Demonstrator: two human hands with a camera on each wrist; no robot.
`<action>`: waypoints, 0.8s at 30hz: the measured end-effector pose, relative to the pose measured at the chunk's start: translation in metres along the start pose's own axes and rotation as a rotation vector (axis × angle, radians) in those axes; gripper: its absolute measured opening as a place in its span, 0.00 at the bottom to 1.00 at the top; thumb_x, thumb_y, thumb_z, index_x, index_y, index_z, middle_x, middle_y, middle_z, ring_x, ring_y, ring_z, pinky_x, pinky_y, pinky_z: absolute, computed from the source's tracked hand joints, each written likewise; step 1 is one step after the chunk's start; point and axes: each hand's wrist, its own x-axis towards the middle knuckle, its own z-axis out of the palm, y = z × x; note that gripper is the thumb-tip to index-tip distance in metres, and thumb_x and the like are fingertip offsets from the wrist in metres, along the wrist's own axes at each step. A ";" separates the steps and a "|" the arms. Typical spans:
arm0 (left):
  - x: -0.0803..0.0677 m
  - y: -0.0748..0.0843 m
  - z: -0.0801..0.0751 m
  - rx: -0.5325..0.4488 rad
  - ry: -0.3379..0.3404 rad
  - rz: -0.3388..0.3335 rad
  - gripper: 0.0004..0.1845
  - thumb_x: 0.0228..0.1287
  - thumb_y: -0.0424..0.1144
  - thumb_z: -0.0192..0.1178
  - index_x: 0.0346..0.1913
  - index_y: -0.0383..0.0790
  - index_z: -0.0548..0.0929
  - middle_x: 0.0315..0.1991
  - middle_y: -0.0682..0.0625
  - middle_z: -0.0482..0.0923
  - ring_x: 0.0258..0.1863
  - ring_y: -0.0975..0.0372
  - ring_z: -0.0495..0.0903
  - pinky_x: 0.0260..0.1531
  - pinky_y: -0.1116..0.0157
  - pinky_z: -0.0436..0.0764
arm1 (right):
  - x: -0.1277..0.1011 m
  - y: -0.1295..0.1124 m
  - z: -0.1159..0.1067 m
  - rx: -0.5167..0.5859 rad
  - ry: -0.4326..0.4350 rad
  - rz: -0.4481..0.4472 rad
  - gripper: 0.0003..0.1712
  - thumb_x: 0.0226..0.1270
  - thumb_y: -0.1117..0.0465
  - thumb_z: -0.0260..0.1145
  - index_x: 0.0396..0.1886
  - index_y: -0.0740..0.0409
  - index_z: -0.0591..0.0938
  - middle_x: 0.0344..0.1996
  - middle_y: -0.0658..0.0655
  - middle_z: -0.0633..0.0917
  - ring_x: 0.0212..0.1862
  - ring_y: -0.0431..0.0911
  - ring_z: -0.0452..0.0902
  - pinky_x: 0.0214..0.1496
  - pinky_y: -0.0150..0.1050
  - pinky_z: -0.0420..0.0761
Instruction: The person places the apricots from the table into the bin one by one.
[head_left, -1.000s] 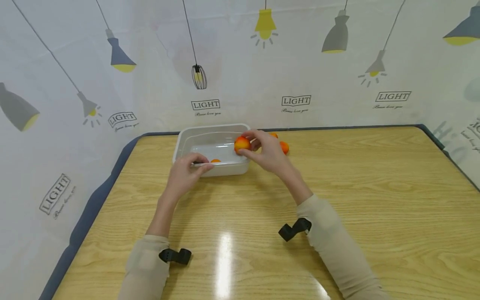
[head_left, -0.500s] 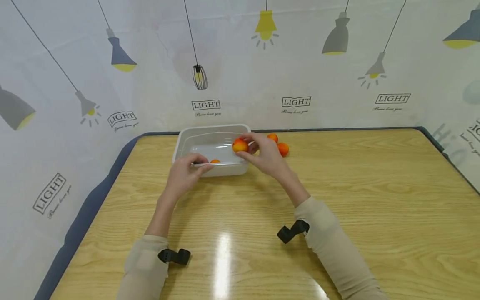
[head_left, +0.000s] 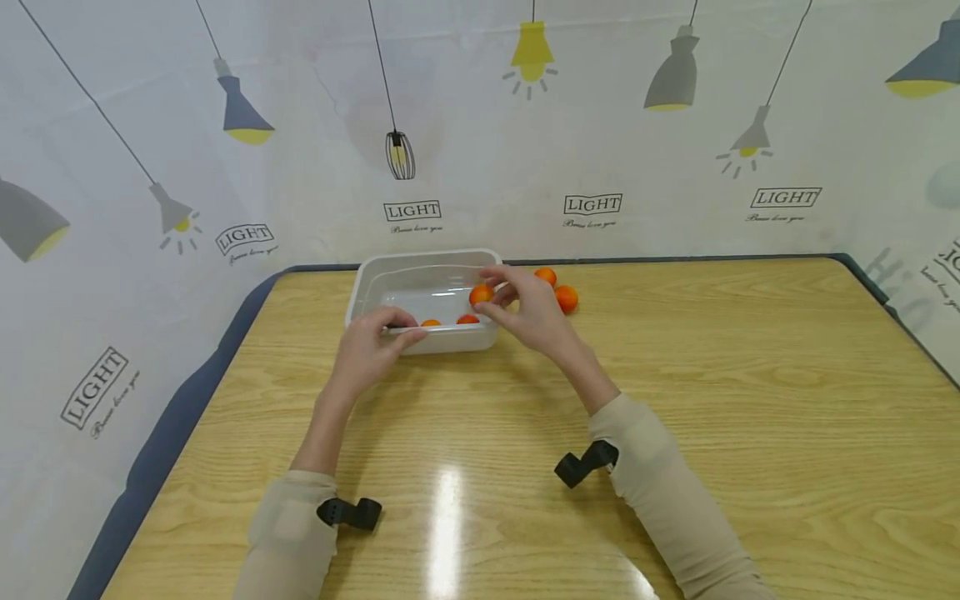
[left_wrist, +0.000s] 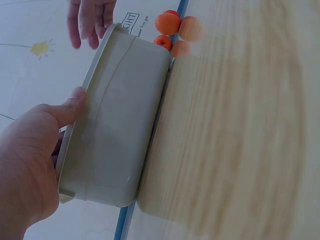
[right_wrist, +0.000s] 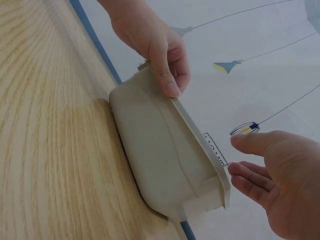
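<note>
Wooden table (head_left: 675, 400) with a white tub (head_left: 420, 337) (far edge); two oranges (head_left: 558, 289) just beside it

Both forearms reach forward toward the tub (head_left: 360, 287). The left hand (head_left: 367, 346) grips its near rim, thumb on the outer wall, fingers curled over the edge. The right hand (head_left: 525, 308) hovers over its right end, fingers loosely spread, holding nothing.
</note>
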 end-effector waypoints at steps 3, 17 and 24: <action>0.000 0.000 0.000 -0.003 -0.002 -0.012 0.10 0.63 0.45 0.72 0.37 0.41 0.86 0.36 0.50 0.85 0.40 0.57 0.81 0.49 0.55 0.78 | 0.000 0.000 0.000 -0.004 0.000 0.005 0.26 0.64 0.65 0.74 0.60 0.67 0.79 0.47 0.63 0.84 0.41 0.51 0.84 0.50 0.46 0.83; -0.001 -0.001 0.000 -0.005 0.008 0.010 0.10 0.63 0.44 0.72 0.37 0.41 0.87 0.35 0.50 0.85 0.39 0.57 0.81 0.48 0.56 0.78 | -0.001 0.001 -0.003 -0.011 -0.004 0.018 0.24 0.65 0.66 0.73 0.60 0.64 0.79 0.47 0.61 0.85 0.42 0.50 0.83 0.50 0.44 0.83; -0.001 -0.002 0.001 0.000 0.012 0.013 0.10 0.62 0.44 0.72 0.37 0.41 0.87 0.35 0.50 0.85 0.39 0.57 0.81 0.47 0.56 0.78 | -0.002 0.003 -0.008 0.019 0.020 0.002 0.23 0.65 0.68 0.72 0.59 0.67 0.79 0.47 0.64 0.84 0.41 0.52 0.83 0.50 0.49 0.83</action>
